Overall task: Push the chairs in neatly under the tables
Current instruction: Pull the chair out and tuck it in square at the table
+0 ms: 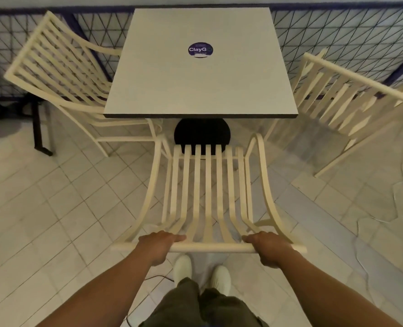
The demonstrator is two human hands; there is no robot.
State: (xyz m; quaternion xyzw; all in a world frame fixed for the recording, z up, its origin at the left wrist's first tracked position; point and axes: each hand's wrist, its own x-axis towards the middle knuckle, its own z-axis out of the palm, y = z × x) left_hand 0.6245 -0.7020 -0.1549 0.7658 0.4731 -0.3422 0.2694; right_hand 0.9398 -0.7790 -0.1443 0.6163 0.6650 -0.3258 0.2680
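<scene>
- Chair nearest the person, the near chair (207,197), stands at 6 o'clock from the table (200,79). Its seat front is short of the table's near edge and not under the top.
- Left hand (159,244) grips the top rail (210,249) left of its middle. The palm lies over the rail, knuckles up, and the thumb lies along the rail toward the centre.
- Right hand (270,247) grips the same rail right of its middle in a mirrored hold. A bare stretch of rail lies between the two hands.
- Slats of the near chair run from 6 to 12 o'clock. The seat faces 12, toward the table, and the back rail lies crosswise from 9 to 3.
- Both forearms reach forward from 7 and 5 o'clock, nearly straight and bare, converging slightly on the rail.
- Black table base (202,135) shows just beyond the seat front, and a round purple sticker (200,50) sits on the tabletop.
- Left chair (54,67) stands at 9 o'clock from the table, its seat partly under the top.
- Right chair (351,102) stands at 3 o'clock, turned at an angle, just beside the table's edge.
- White shoes (182,265) stand on the tiled floor (54,208) right behind the rail, and a thin cable (158,277) lies at 7 o'clock from them.
- Mesh fence (337,38) runs behind the table at 12 o'clock.
</scene>
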